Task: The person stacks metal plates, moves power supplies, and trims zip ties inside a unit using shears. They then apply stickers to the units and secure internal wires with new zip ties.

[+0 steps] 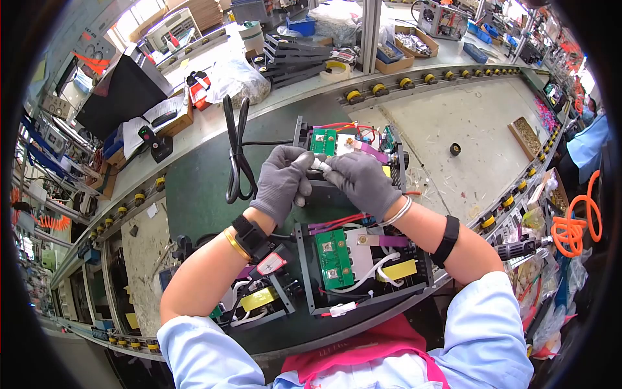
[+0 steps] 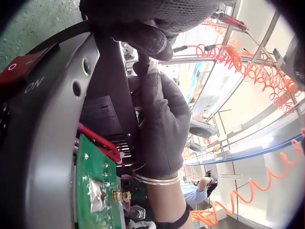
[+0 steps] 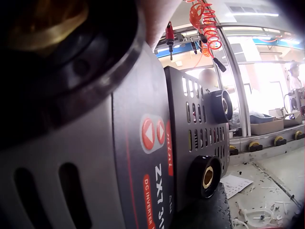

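Note:
Both hands wear grey gloves and meet over the rear open machine chassis [image 1: 299, 133]. Between their fingertips is a small white connector [image 1: 319, 166], pinched by my left hand [image 1: 280, 185] on one side and my right hand [image 1: 364, 183] on the other. The left wrist view shows the white connector [image 2: 153, 66] between the left fingers [image 2: 155, 42] and the right hand [image 2: 164, 119], beside the dark chassis wall. Below them is a green circuit board [image 2: 97, 191] with red wires. In the right wrist view, a labelled machine front panel [image 3: 143, 157] fills much of the picture; the hands are outside it.
Two more open chassis stand nearer the body, one with a green board [image 1: 334, 259], the other with a yellow label [image 1: 258, 298]. A coiled black power cable [image 1: 237, 155] lies left of the hands. Yellow rollers [image 1: 379, 89] line the bench edge. A small black cap [image 1: 455, 149] sits at right.

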`<act>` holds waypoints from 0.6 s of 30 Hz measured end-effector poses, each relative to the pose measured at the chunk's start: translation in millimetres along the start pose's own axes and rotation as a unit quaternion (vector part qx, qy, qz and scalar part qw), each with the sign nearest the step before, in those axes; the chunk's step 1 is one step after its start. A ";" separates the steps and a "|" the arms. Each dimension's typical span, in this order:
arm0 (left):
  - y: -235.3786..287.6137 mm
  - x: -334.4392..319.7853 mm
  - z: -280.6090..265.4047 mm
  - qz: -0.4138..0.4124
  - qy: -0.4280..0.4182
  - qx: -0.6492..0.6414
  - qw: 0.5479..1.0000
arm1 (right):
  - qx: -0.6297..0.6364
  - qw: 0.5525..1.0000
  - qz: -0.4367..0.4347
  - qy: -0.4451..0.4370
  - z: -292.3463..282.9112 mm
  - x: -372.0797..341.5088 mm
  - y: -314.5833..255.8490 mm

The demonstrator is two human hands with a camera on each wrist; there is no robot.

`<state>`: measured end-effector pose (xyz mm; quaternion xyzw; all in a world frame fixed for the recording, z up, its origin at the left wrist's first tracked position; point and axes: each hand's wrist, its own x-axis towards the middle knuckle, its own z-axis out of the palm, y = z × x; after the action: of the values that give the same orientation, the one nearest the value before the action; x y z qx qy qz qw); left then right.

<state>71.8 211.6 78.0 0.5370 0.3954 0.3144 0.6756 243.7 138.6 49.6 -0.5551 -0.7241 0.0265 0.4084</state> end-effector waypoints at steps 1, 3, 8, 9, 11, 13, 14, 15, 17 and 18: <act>-0.5 -0.6 1.3 0.007 0.006 0.006 1.000 | -0.003 1.000 0.000 -0.003 0.0 0.2 0.2; -3.1 -1.0 1.9 0.011 0.008 0.005 1.000 | -0.010 1.000 0.001 -0.008 0.0 -0.1 0.2; -4.3 -4.6 8.0 0.014 0.019 -0.024 0.999 | -0.020 1.000 -0.006 -0.007 0.1 -0.7 -0.3; -4.4 -4.7 9.0 0.010 0.022 -0.013 1.000 | -0.018 1.000 -0.012 -0.002 -0.1 0.2 -1.0; -4.1 -6.9 7.9 -0.004 0.020 0.001 1.000 | 0.001 1.000 0.000 -0.005 -0.6 0.7 -2.8; 1.3 -5.2 6.2 -0.019 0.007 0.009 1.000 | 0.003 1.000 0.008 -0.018 -5.4 1.5 -4.0; 1.5 -4.9 6.3 -0.017 -0.002 -0.003 1.000 | -0.005 0.999 0.008 -0.032 -10.1 1.4 -5.5; 1.3 -4.1 6.1 -0.003 -0.007 0.019 1.000 | -0.007 0.999 -0.001 -0.051 -12.1 3.3 -6.3; -11.4 7.7 2.3 0.053 0.000 0.044 0.998 | 0.017 0.999 -0.029 -0.009 -1.7 2.9 -0.4; -8.2 4.8 2.8 0.002 0.003 0.031 1.000 | -0.004 0.998 0.008 -0.056 -8.8 3.4 -8.3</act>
<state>76.6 212.5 69.4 0.5572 0.4061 0.3048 0.6570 242.5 134.6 61.5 -0.5604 -0.7414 0.0577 0.3647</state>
